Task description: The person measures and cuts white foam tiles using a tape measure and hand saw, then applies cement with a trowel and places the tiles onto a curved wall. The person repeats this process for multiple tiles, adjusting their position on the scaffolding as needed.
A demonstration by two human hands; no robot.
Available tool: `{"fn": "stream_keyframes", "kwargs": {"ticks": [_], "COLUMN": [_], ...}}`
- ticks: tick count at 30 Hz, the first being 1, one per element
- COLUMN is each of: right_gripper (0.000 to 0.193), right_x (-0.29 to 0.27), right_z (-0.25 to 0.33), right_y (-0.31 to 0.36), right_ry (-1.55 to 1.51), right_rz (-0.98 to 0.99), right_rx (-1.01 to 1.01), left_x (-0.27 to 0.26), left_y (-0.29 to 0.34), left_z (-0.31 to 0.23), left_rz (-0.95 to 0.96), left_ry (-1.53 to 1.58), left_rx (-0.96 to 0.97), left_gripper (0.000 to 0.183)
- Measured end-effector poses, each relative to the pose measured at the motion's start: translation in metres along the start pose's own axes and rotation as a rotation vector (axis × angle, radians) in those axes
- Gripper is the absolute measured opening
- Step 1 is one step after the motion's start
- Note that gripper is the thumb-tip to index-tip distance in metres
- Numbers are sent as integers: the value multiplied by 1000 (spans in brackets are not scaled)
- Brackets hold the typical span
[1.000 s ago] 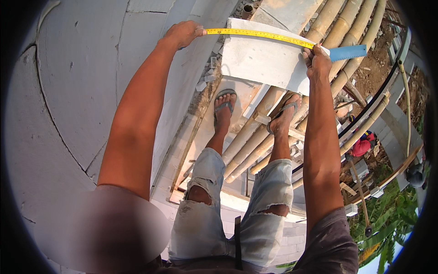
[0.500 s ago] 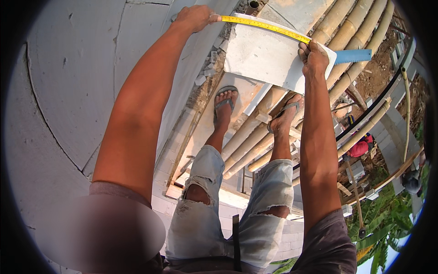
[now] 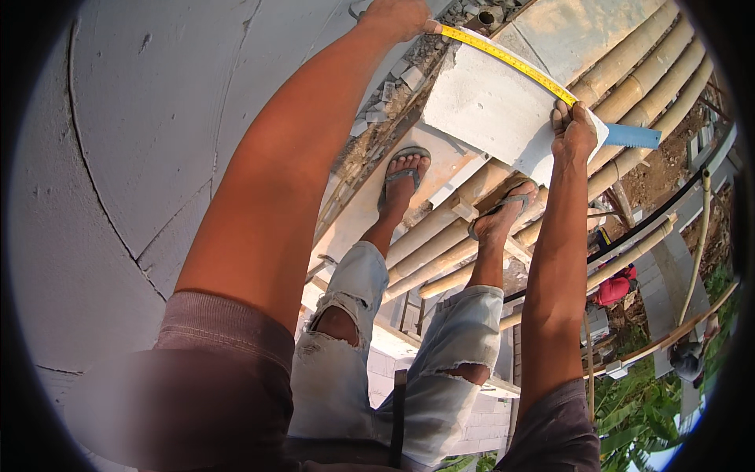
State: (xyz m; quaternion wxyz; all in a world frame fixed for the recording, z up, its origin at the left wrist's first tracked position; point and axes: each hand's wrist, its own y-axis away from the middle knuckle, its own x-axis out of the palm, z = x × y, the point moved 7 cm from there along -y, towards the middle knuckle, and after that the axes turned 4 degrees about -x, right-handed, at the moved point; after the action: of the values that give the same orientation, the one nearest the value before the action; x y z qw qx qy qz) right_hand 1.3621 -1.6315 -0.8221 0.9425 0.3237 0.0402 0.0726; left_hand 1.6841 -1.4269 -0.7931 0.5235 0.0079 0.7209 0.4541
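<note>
A yellow tape measure [image 3: 511, 60] is stretched along the far edge of a white block [image 3: 489, 102]. My left hand [image 3: 395, 19] is closed on the tape beyond the block's left end, beside the grey wall. At the tape's other end, my right hand [image 3: 574, 134] is closed with the tape at its fingertips, close to the block's right end. A blue saw blade [image 3: 634, 137] sticks out past the block on the right, toothed edge up; its other end is hidden.
Bamboo poles [image 3: 629, 67] run side by side under and beyond the block. My sandalled feet [image 3: 406, 169] stand on boards and poles. Rubble [image 3: 385, 106] lies along the wall [image 3: 157, 157] at left. Down to the right are a red item [image 3: 615, 286], plants and bare ground.
The whole view has shifted, so block, hands and feet sit farther right in the picture. Both hands keep the tape stretched along the block's edge, much as before.
</note>
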Motion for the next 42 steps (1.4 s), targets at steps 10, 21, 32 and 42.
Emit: {"fn": "stream_keyframes", "kwargs": {"ticks": [10,21,32,42], "right_gripper": [24,21,17,25], "right_x": [3,-3,-13,-75], "right_z": [1,1,3,-9], "right_y": [3,-6,7,106], "right_ry": [37,57,193,120], "right_rz": [25,-42,-114,46], "right_rx": [-25,88,266,262], "left_x": [7,-17,-7,20], "left_y": [-1,4,0,91], "left_z": [7,7,-7,-7], "left_rz": [26,352,80,399], "left_ry": [53,160,-19,233], "left_rx": [3,-48,-8,152], "left_gripper": [51,60,48,48]}}
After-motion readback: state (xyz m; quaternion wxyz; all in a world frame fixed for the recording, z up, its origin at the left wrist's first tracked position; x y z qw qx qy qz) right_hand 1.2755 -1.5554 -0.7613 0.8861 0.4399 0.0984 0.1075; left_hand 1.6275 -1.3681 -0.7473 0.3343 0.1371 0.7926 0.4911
